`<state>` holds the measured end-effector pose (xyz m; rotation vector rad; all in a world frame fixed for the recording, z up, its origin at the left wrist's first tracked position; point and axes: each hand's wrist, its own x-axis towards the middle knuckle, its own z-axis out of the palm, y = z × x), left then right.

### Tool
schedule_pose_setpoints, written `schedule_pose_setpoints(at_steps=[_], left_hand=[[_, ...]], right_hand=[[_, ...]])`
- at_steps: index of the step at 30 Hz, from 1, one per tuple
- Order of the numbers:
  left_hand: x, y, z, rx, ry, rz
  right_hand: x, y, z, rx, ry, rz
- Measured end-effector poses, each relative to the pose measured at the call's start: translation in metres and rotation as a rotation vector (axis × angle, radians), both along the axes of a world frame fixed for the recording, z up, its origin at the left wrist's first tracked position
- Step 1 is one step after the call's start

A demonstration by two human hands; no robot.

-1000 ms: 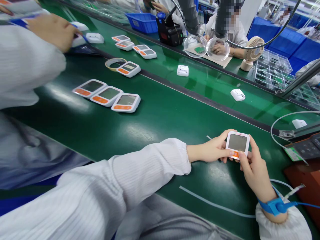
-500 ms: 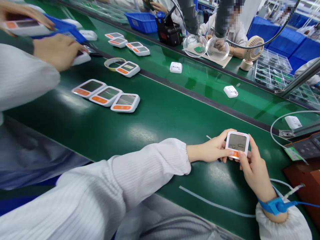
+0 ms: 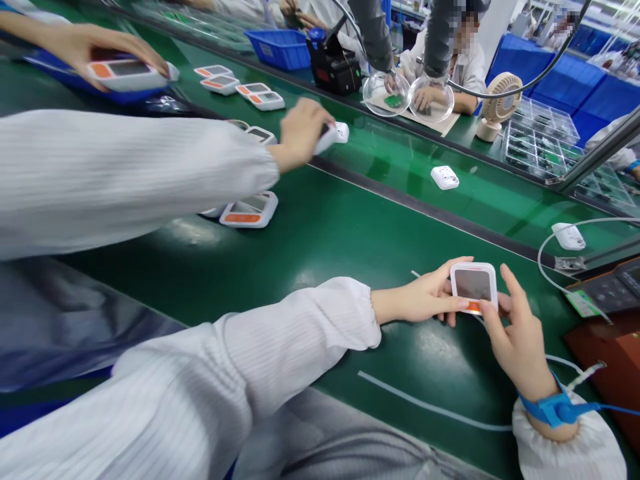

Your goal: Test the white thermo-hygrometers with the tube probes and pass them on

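A small white square electronic device (image 3: 473, 285) with a grey, blank-looking display and an orange button strip is held up above the green bench. My left hand (image 3: 430, 297) grips its left side, thumb at the lower left of the front and fingers behind. At the lower right edge, my right hand (image 3: 520, 333) has its thumb on the orange strip. Its index finger is raised off the device, and the other fingers are curled by the right edge, partly hidden. A blue wrist strap (image 3: 550, 408) circles my right wrist.
At left, a co-worker's hand (image 3: 303, 130) holds a similar device over the belt; the other hand (image 3: 95, 50) holds another. Similar devices (image 3: 249, 210) lie on the bench. White pieces (image 3: 445, 177) sit on the green conveyor (image 3: 395, 167). A reddish-brown box (image 3: 607, 360) stands right.
The display has lost its dark segments. My right index finger has lifted off the device's edge. The co-worker's arm has reached rightward across the bench, carrying a device. White pieces on the belt have shifted left.
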<state>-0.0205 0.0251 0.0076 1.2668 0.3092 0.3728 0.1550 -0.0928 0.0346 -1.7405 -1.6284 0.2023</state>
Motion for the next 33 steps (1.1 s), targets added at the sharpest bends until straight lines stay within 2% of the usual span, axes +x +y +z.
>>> schedule_pose_setpoints(at_steps=[2, 5, 8, 11, 18, 23, 27, 30, 33], left_hand=[[0.000, -0.001, 0.002, 0.045, 0.025, 0.025], [0.000, -0.001, 0.004, 0.188, 0.070, 0.137], [-0.001, -0.001, 0.004, 0.421, 0.142, 0.236], [-0.001, -0.001, 0.004, 0.623, 0.188, 0.257], [-0.001, -0.001, 0.001, 0.858, 0.280, 0.273], [0.000, -0.001, 0.003, 1.005, 0.372, 0.249], [-0.001, -0.001, 0.006, 1.077, 0.404, 0.180], [-0.001, -0.001, 0.007, 1.132, 0.423, 0.133], [-0.001, -0.002, 0.006, 1.207, 0.442, 0.136]], right_hand=[[0.008, 0.002, 0.003, 0.114, -0.070, -0.093], [0.027, 0.006, 0.005, 0.244, -0.208, -0.252], [0.049, 0.013, -0.002, 0.241, -0.349, -0.396], [0.065, 0.020, -0.012, 0.220, -0.353, -0.460], [0.077, 0.023, -0.024, -0.003, -0.465, -0.416], [0.074, 0.020, -0.022, 0.024, -0.590, -0.388], [0.058, 0.018, -0.018, 0.055, -0.661, -0.397], [0.043, 0.020, -0.017, 0.115, -0.662, -0.304], [0.029, 0.023, -0.021, 0.155, -0.572, -0.082]])
